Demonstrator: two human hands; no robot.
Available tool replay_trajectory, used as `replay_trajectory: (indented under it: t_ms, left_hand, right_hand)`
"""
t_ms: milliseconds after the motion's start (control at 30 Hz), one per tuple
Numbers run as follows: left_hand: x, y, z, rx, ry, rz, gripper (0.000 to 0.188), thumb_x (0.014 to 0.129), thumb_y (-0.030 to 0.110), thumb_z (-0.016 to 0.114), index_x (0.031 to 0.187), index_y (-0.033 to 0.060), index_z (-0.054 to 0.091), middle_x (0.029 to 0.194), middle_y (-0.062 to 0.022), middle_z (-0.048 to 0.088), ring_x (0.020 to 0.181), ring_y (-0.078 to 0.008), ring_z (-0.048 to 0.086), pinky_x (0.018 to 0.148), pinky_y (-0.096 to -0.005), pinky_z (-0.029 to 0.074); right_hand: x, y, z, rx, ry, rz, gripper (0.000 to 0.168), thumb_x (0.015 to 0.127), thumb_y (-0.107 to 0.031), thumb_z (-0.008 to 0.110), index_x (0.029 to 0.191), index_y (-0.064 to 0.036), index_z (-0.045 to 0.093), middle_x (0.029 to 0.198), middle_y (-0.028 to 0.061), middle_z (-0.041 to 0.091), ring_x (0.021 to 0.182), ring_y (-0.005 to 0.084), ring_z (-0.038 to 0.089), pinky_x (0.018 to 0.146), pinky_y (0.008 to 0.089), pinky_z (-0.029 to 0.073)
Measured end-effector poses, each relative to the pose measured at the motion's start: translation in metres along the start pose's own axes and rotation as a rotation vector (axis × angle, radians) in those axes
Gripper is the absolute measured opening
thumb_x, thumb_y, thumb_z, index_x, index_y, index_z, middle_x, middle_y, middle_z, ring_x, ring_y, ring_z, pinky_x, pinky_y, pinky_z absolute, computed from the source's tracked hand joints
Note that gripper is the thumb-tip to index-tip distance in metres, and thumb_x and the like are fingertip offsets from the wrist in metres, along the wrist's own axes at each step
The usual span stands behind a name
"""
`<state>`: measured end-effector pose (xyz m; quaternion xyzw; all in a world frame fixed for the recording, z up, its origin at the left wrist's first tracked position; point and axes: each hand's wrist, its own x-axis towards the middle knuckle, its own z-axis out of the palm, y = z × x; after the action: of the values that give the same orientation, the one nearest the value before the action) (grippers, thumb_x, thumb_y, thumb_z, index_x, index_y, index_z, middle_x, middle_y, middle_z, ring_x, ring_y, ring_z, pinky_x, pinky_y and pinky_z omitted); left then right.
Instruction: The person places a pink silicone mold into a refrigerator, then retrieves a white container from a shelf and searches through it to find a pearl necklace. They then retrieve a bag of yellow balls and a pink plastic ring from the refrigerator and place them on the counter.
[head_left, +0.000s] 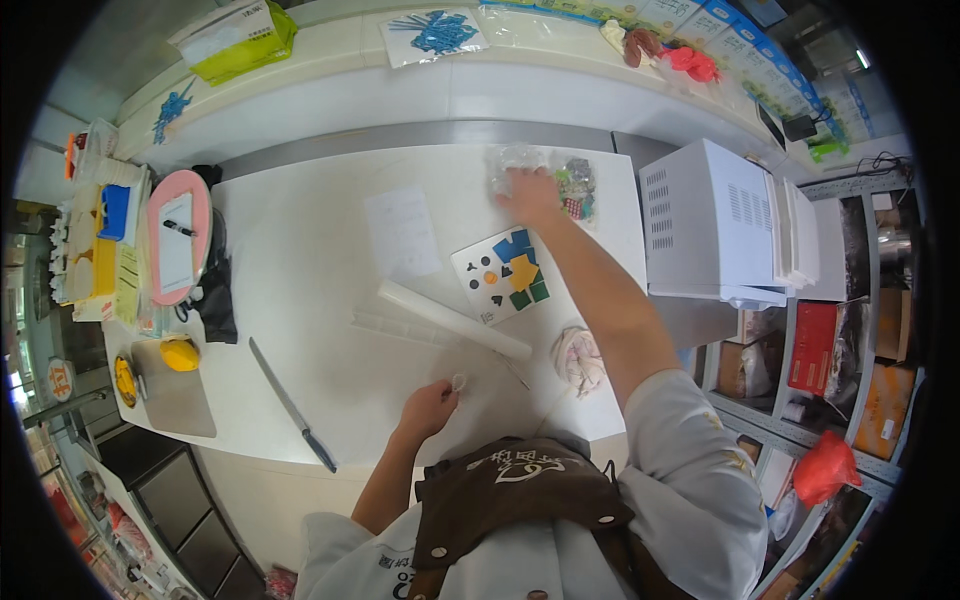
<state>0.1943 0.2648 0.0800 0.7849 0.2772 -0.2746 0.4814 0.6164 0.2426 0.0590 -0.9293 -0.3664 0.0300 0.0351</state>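
Observation:
Near the front edge of the white worktable, my left hand pinches a small whitish ring-like piece. My right hand reaches to the far side, its fingers on a clear plastic bag; whether they grip it is unclear. Right beside that hand lies a clear bag of small multicoloured pieces. A white sheet with blue, yellow, green and black cut-out shapes is under my right forearm's left side. Between my hands lie a white roll and a thin pointed tool.
A long serrated knife lies at the left front. A crumpled cloth is by my right arm. Paper lies mid-table. A pink oval board stands left, a white vented appliance right. A raised ledge runs behind.

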Motion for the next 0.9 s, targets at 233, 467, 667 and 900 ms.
replay_trajectory:
  t_ms: [233, 467, 667, 900]
  left_hand:
    - [0.016, -0.004, 0.010, 0.154, 0.101, -0.001, 0.030, 0.093, 0.031, 0.061, 0.108, 0.0066, 0.068, 0.106, -0.0169, 0.070, 0.100, -0.0372, 0.065, 0.086, -0.0499, 0.052]
    - [0.007, 0.059, -0.032, -0.532, 0.491, 0.299, 0.050, 0.094, 0.025, 0.070, 0.136, 0.0039, 0.053, 0.119, -0.0136, 0.066, 0.114, -0.0308, 0.061, 0.098, -0.0422, 0.050]
    - [-0.012, 0.122, -0.016, -1.128, 0.314, 0.442, 0.048, 0.096, 0.022, 0.066, 0.136, 0.0011, 0.047, 0.125, -0.0114, 0.065, 0.112, -0.0217, 0.063, 0.092, -0.0371, 0.054]
    - [-0.058, 0.150, 0.015, -1.206, 0.250, 0.214, 0.035, 0.097, 0.019, 0.060, 0.125, 0.0001, 0.053, 0.113, -0.0091, 0.067, 0.101, -0.0155, 0.065, 0.081, -0.0316, 0.058]
  right_hand:
    - [0.008, -0.002, -0.009, 0.042, 0.129, -0.183, 0.021, 0.085, -0.011, 0.064, 0.106, -0.010, 0.068, 0.109, 0.0096, 0.067, 0.105, 0.0304, 0.061, 0.088, 0.0456, 0.047]
    - [-0.139, -0.043, -0.125, 0.629, 0.028, -0.509, 0.028, 0.082, -0.003, 0.069, 0.110, -0.004, 0.065, 0.097, 0.0116, 0.067, 0.090, 0.0327, 0.061, 0.082, 0.0439, 0.049]
    - [-0.274, -0.063, -0.143, 0.850, -0.062, -0.424, 0.038, 0.080, 0.000, 0.068, 0.117, -0.004, 0.064, 0.103, 0.0101, 0.068, 0.095, 0.0325, 0.061, 0.086, 0.0440, 0.050]
    - [-0.338, -0.027, -0.167, 0.801, 0.137, -0.312, 0.041, 0.080, -0.006, 0.070, 0.120, -0.008, 0.065, 0.104, 0.0106, 0.067, 0.102, 0.0297, 0.060, 0.088, 0.0431, 0.051]
